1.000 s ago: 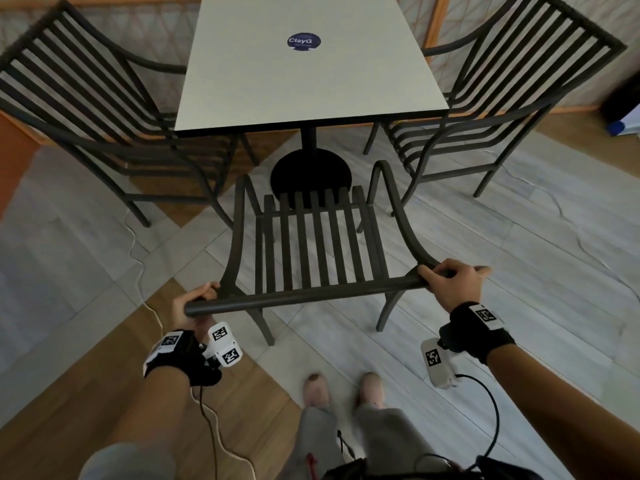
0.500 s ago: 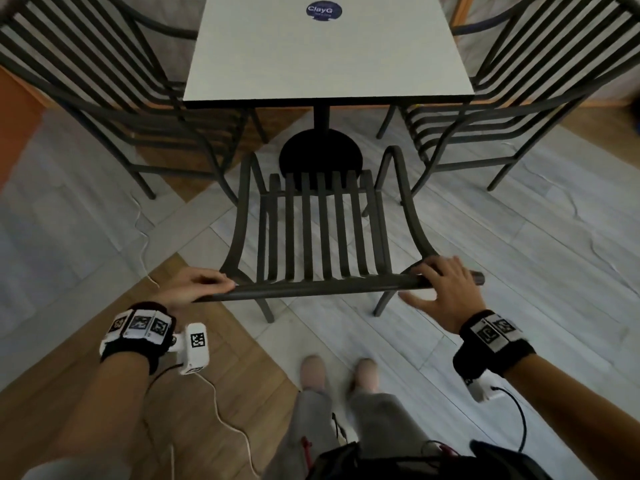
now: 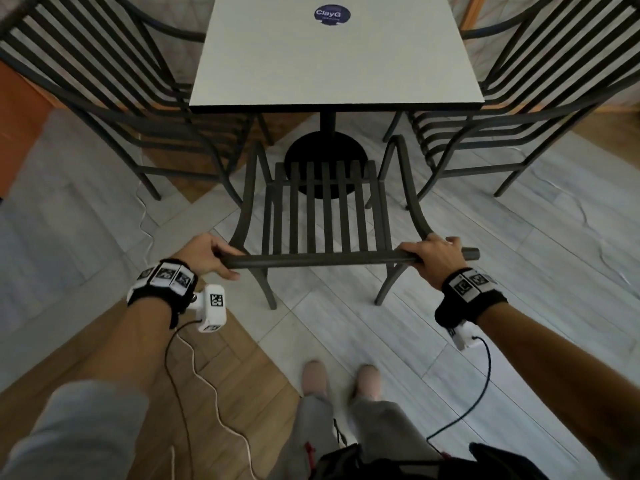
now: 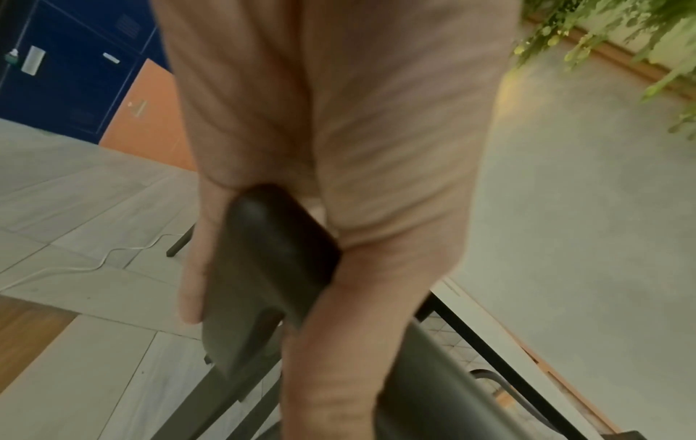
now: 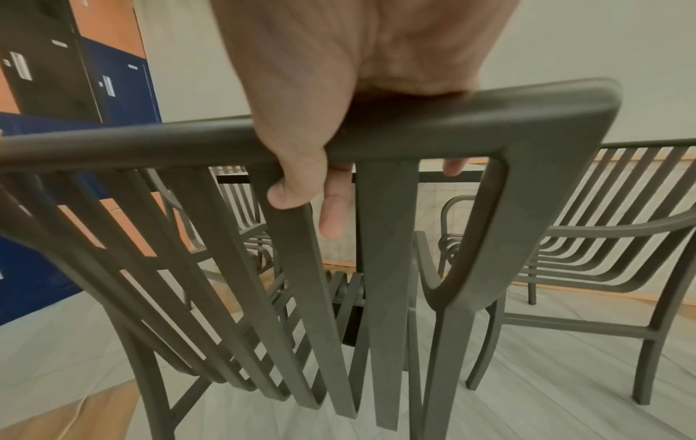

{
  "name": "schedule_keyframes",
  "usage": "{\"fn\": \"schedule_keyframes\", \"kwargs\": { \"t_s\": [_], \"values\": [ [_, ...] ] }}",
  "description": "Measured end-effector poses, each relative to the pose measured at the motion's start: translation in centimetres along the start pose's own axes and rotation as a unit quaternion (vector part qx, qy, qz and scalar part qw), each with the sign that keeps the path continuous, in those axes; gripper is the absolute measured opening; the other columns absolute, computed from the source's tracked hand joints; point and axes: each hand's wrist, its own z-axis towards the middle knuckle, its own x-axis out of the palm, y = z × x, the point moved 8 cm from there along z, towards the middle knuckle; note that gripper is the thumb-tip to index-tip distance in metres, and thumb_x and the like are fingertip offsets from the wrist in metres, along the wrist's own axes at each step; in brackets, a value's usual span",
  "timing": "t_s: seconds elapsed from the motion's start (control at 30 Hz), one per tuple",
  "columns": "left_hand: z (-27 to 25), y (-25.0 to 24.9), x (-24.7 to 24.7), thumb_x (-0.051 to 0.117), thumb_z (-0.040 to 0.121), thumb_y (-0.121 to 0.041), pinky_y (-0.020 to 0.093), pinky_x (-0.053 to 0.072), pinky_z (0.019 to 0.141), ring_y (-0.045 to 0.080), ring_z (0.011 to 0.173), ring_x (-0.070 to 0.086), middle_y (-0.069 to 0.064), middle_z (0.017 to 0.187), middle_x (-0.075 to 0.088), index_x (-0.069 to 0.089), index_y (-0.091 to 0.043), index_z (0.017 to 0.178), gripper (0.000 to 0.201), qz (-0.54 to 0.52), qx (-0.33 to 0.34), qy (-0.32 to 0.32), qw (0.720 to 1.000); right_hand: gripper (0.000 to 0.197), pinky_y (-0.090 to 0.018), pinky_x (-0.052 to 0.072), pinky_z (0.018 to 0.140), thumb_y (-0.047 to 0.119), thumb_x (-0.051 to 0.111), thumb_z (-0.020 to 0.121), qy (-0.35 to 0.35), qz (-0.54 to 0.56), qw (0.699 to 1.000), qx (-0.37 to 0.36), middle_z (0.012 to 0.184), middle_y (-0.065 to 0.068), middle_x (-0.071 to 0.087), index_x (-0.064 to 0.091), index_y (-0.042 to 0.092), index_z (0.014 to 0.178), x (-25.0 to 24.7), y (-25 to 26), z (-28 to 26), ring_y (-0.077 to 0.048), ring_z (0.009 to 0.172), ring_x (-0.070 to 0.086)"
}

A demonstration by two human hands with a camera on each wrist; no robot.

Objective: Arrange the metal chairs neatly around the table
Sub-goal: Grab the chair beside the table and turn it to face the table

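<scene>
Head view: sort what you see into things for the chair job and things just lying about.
For the job: near chair, left chair, right chair, table, left hand, right hand.
Lying about: white floor cable, blue sticker.

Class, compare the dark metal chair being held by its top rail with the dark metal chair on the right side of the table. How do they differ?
The held dark slatted metal chair faces the white square table from the near side; the right-hand dark metal chair faces it from the right. The left hand and right hand grip the held chair's top rail; nothing touches the right-hand chair. Both share curved armrests and slats.
</scene>
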Motion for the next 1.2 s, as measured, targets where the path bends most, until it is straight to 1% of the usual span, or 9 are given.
{"fn": "schedule_keyframes", "kwargs": {
  "t_s": [0.13,0.23,0.37,0.5,0.67,0.77,1.0,1.13,1.2],
  "values": [
    [2.5,-1.5,-2.8,0.087,0.056,0.002,0.042,0.047,0.102,0.024,0.096,0.064,0.006,0.089,0.073,0.078,-0.016,0.091,0.040,-0.001,-0.014,-0.106,0.994,0.025,-0.053,0.031,0.095,0.022,0.046,0.094,0.007,0.017,1.000,0.019,0.082,0.007,0.058,0.058,0.039,0.108,-1.5,-0.5,3.9,-0.025,0.102,0.053],
    [4.0,-2.9,-4.2,0.083,0.061,0.004,0.035,0.046,0.097,0.027,0.101,0.062,0.010,0.093,0.069,0.075,-0.007,0.097,0.038,0.002,-0.016,-0.163,0.986,0.024,-0.058,0.033,0.099,0.024,0.046,0.095,0.016,0.010,1.000,0.024,0.092,0.001,0.065,0.057,0.039,0.110,-2.5,-0.8,6.4,-0.028,0.105,0.054],
    [5.4,-4.6,-5.0,0.079,0.068,0.003,0.033,0.039,0.096,0.026,0.107,0.058,0.012,0.106,0.069,0.072,-0.004,0.102,0.035,0.017,-0.003,-0.196,0.980,0.024,-0.062,0.030,0.102,0.022,0.048,0.094,0.027,-0.002,0.999,0.048,0.088,0.003,0.056,0.059,0.036,0.111,-3.9,-1.4,9.0,-0.028,0.108,0.053],
    [6.6,-5.7,-5.5,0.078,0.070,0.001,0.033,0.042,0.098,0.028,0.109,0.060,0.015,0.108,0.071,0.072,-0.005,0.102,0.034,0.002,-0.015,-0.216,0.976,0.017,-0.066,0.032,0.099,0.019,0.050,0.093,0.033,0.005,0.997,0.065,0.086,0.000,0.063,0.062,0.032,0.096,-4.9,-2.2,10.9,-0.028,0.100,0.057],
    [7.1,-5.5,-5.7,0.081,0.065,0.002,0.033,0.048,0.095,0.030,0.102,0.066,0.016,0.099,0.074,0.075,-0.006,0.097,0.033,-0.021,-0.011,-0.240,0.970,0.017,-0.064,0.033,0.098,0.020,0.047,0.094,0.026,-0.006,0.997,0.067,0.083,0.000,0.059,0.062,0.029,0.098,-5.1,-2.4,11.7,-0.024,0.086,0.049],
    [6.6,-5.6,-5.6,0.079,0.067,0.003,0.032,0.046,0.097,0.028,0.104,0.065,0.013,0.101,0.074,0.076,-0.009,0.098,0.033,-0.045,0.008,-0.241,0.970,0.017,-0.061,0.035,0.099,0.020,0.047,0.093,0.011,0.002,0.998,0.067,0.087,-0.002,0.063,0.061,0.026,0.100,-5.0,-2.3,11.3,-0.028,0.092,0.057],
    [4.2,-3.6,-7.7,0.071,0.077,-0.001,0.025,0.035,0.096,0.013,0.102,0.053,0.001,0.104,0.069,0.076,-0.014,0.101,0.027,-0.110,0.035,-0.253,0.961,0.028,-0.048,0.039,0.098,0.020,0.053,0.087,-0.015,0.025,0.999,-0.027,0.111,-0.007,0.061,0.053,0.018,0.115,-5.4,6.2,11.3,-0.031,0.106,0.057],
    [2.8,2.0,-12.9,0.070,0.077,0.005,0.030,0.046,0.100,0.025,0.106,0.065,0.011,0.097,0.073,0.076,-0.006,0.092,0.020,-0.203,0.025,-0.306,0.930,0.027,-0.041,0.051,0.086,0.020,0.057,0.088,0.043,0.111,0.986,-0.118,0.104,-0.007,0.058,0.055,0.021,0.115,-5.8,15.7,13.7,-0.031,0.097,0.061],
    [2.2,6.4,-16.8,0.067,0.077,0.010,0.020,0.052,0.093,0.026,0.107,0.065,0.018,0.103,0.073,0.075,0.001,0.094,0.021,-0.229,0.006,-0.352,0.908,0.027,-0.039,0.052,0.085,0.022,0.060,0.088,0.058,0.140,0.976,-0.159,0.107,-0.007,0.058,0.057,0.020,0.115,-6.7,21.2,15.7,-0.029,0.095,0.061]
  ]
}}
